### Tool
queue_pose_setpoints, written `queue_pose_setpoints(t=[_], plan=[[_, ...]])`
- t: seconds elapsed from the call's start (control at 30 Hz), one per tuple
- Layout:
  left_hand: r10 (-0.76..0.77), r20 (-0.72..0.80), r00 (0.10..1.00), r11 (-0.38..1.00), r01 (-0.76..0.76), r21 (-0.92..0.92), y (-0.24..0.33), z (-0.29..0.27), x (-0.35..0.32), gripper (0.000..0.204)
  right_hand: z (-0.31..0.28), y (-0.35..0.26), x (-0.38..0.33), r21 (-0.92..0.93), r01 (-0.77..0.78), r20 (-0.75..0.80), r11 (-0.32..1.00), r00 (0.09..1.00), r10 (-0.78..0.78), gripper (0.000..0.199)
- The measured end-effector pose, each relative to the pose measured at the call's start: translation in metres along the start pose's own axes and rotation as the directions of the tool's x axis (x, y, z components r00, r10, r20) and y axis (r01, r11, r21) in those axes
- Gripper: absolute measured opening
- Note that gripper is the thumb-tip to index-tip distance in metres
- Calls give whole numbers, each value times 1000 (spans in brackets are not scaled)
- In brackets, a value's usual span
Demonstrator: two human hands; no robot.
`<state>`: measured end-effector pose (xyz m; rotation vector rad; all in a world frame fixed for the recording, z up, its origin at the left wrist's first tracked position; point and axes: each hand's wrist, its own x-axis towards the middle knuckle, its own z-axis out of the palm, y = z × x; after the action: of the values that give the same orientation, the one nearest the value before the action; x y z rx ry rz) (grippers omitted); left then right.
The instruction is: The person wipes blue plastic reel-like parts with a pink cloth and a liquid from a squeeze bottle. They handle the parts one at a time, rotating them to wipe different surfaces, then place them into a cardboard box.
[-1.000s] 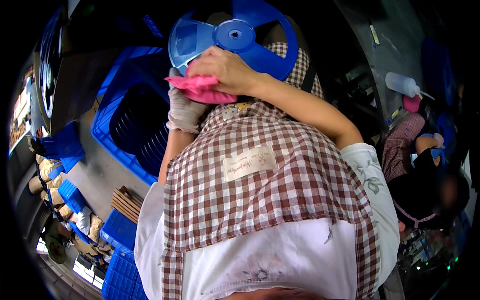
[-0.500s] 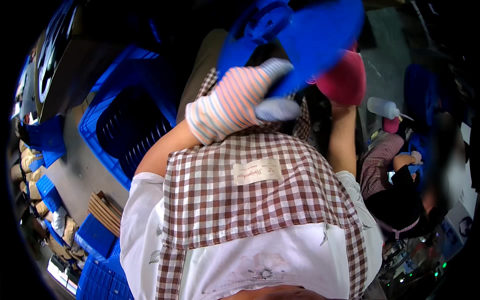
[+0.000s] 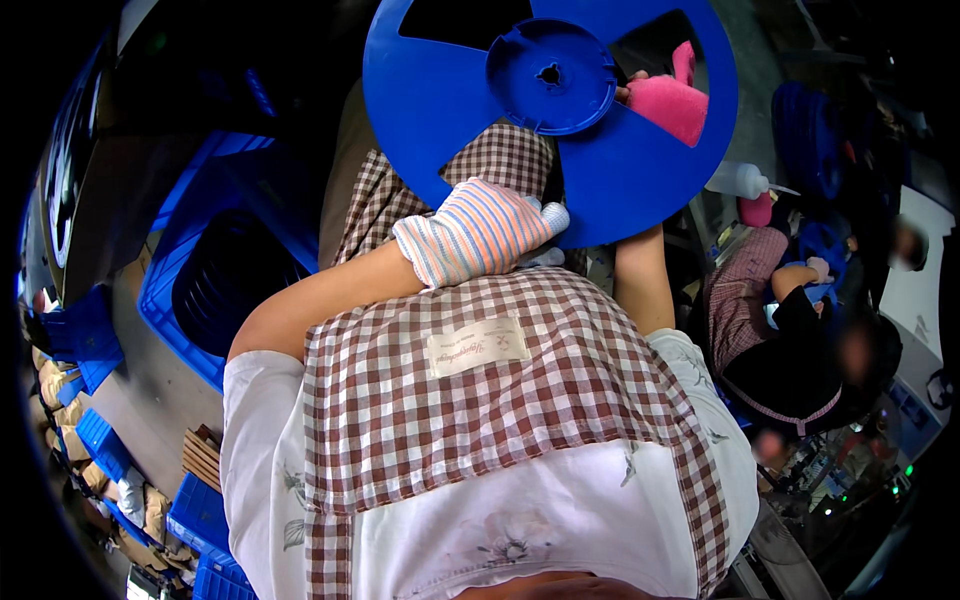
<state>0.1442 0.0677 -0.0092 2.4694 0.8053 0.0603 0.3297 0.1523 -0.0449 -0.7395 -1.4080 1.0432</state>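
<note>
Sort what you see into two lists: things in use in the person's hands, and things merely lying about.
In use: blue reel, held by gloved left hand; pink cloth in right hand.
Lying about: blue crates; squeeze bottle; brown bags.

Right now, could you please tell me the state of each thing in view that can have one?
Blue reel: empty, held up facing the camera.
Left hand: in a striped glove, gripping the reel's lower edge.
Right hand: behind the reel, pressing a pink cloth against it.
Blue crate: open, dark inside.
Squeeze bottle: lying sideways, capped.
</note>
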Motion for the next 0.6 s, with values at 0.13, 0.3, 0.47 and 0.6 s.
queue_pose_setpoints(t=[0.13, 0.3, 0.47, 0.6], plan=[[22, -126, 992, 999, -26, -32, -5, 11, -3, 24, -1, 1, 3, 46, -21, -4, 999, 1000, 21, 54], [-24, -135, 991, 1000, 23, -8, -4, 10, -8, 26, 2, 0, 9, 115, -79, 10, 990, 997, 78, 57], [-92, -831, 549, 988, -52, -144, -15, -50, -71, 36, -5, -6, 13, 508, -323, 22, 799, 932, 363, 59], [-748, -535, 393, 164, -671, -723, -43, -39, -158, 43, -16, -12, 35, 235, -458, -43, 857, 876, 480, 59]])
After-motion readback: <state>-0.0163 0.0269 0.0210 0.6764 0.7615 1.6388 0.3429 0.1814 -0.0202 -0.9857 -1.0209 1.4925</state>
